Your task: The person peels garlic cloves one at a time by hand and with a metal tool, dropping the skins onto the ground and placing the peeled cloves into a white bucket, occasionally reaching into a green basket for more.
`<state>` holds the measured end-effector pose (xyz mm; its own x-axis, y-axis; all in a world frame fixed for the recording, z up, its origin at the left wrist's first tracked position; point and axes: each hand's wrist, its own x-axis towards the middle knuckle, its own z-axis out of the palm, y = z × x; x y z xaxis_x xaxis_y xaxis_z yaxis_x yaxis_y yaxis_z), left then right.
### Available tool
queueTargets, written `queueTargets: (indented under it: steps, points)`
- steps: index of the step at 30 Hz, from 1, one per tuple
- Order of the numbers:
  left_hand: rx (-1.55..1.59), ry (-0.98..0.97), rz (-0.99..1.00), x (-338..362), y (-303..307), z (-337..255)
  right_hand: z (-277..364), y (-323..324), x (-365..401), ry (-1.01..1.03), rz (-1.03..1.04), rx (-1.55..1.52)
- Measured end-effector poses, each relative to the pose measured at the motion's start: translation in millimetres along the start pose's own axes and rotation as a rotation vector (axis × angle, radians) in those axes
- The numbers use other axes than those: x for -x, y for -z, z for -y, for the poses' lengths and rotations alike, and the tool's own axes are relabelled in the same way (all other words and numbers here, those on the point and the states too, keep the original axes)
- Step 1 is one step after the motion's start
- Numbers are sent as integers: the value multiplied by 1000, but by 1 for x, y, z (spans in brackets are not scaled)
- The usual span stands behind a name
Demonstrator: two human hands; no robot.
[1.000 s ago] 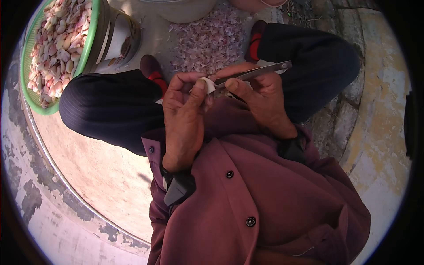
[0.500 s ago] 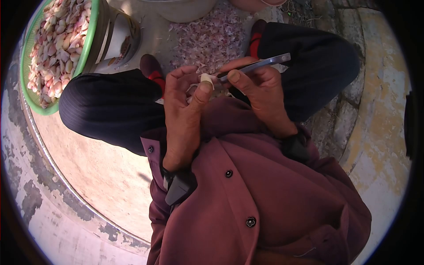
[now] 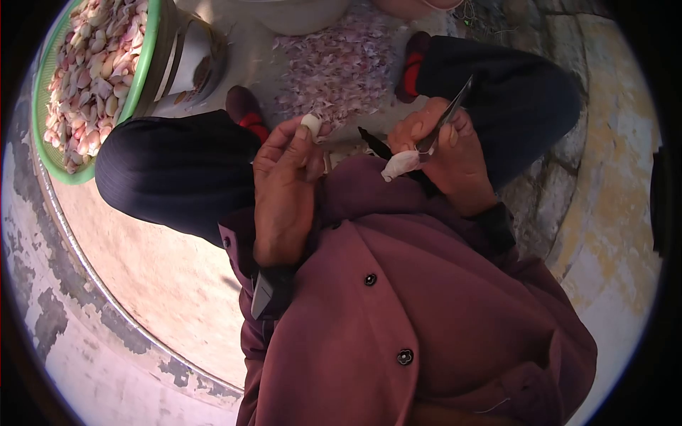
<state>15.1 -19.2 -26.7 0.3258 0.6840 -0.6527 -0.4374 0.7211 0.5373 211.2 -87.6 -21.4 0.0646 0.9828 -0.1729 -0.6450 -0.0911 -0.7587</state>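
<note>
Metal tool (image 3: pixel 460 96) sits partly hidden in the right hand (image 3: pixel 458 160).

Pinkish garlic skins (image 3: pixel 334 67) lie scattered on the grey ground (image 3: pixel 250 53)

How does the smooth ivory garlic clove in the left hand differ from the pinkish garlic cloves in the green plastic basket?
The ivory clove is bare, while many pinkish cloves still wear papery skin. The ivory clove is pinched singly in the left hand; the pinkish cloves lie heaped in the green basket. Both are small and rounded.
</note>
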Motion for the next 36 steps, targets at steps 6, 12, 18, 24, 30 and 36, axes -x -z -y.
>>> queueTargets:
  steps: [6, 12, 18, 24, 30, 36]
  points:
    - [52, 89, 143, 3, -1, -4, -8, 9, -12, -127, -194, 535]
    - [-47, 86, 112, 2, -4, 2, -19, -13, -20, 33, -58, 459]
    - [-71, 21, 92, 4, -6, 2, -16, -15, -22, 266, 50, 851]
    - [-53, -242, 26, -11, -22, -27, 4, -23, -12, 33, 253, 610]
    - [-188, -1075, 78, -32, -114, -138, 1, -21, -15, -64, 194, 635]
    - [-326, -853, 255, -65, -117, -158, 3, -16, -15, -138, 128, 550]
